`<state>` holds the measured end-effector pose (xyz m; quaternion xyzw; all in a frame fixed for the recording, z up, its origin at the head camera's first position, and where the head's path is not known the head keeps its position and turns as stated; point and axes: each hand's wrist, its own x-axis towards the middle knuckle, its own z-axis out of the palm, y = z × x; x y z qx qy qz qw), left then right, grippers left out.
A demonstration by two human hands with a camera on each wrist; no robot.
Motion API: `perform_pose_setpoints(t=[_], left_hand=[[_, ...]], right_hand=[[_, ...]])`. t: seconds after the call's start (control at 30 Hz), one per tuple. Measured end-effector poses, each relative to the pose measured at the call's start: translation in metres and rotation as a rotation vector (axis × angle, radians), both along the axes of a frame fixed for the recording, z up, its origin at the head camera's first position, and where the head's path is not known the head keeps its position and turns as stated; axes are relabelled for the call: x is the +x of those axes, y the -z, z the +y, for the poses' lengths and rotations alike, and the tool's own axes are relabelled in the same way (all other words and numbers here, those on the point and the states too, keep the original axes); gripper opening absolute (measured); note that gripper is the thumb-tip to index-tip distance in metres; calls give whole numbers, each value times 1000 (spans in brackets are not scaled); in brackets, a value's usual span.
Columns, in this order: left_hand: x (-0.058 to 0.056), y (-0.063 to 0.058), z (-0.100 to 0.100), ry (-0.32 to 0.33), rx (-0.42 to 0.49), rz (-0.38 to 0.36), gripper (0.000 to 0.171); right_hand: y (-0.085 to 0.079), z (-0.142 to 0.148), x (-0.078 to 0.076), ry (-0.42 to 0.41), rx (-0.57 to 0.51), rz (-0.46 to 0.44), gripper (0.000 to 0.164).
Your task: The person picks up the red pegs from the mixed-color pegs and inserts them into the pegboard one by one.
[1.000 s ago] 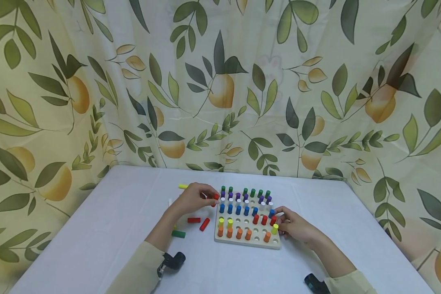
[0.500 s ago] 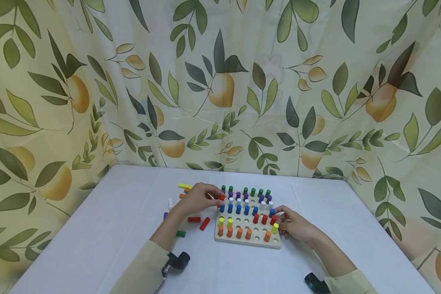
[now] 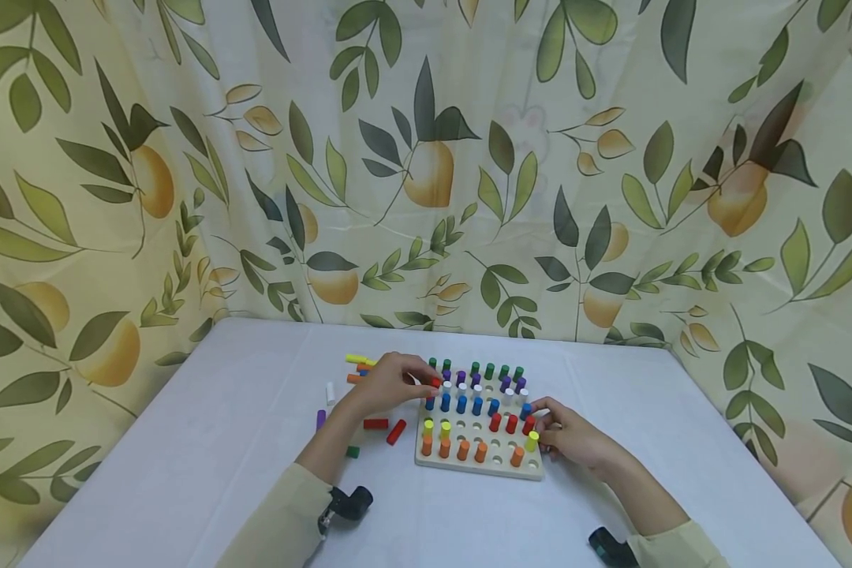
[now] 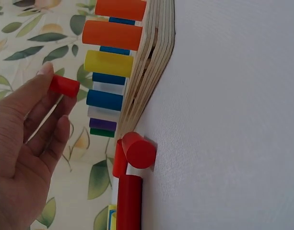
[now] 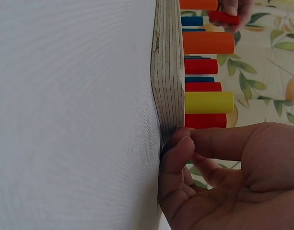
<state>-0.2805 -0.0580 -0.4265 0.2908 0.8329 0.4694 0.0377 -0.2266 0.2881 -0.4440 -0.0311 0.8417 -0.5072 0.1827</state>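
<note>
Left hand [image 4: 23, 155] pinches 1 red peg [image 4: 66, 86] — short, smooth, cylindrical.

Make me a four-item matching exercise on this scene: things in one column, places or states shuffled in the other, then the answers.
1. left hand
2. right hand
3. upright orange pegs
4. loose purple peg

A. at the right edge of the board
B. lying on the table
C. standing in the nearest row
D. pinching a red peg

1-D, 2-A, 3-C, 4-B
</note>
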Motion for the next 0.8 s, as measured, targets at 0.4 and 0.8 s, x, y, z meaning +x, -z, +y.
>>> perform_pose_setpoints(t=[0.4,0.8], left_hand=[[2,-3,11,-2,-29,12,22],[2,-2,18,32,-33,24,18]], right_hand=[[1,1,0,-2,-1,1,40],[-1,-1,2,2,-4,-4,41]])
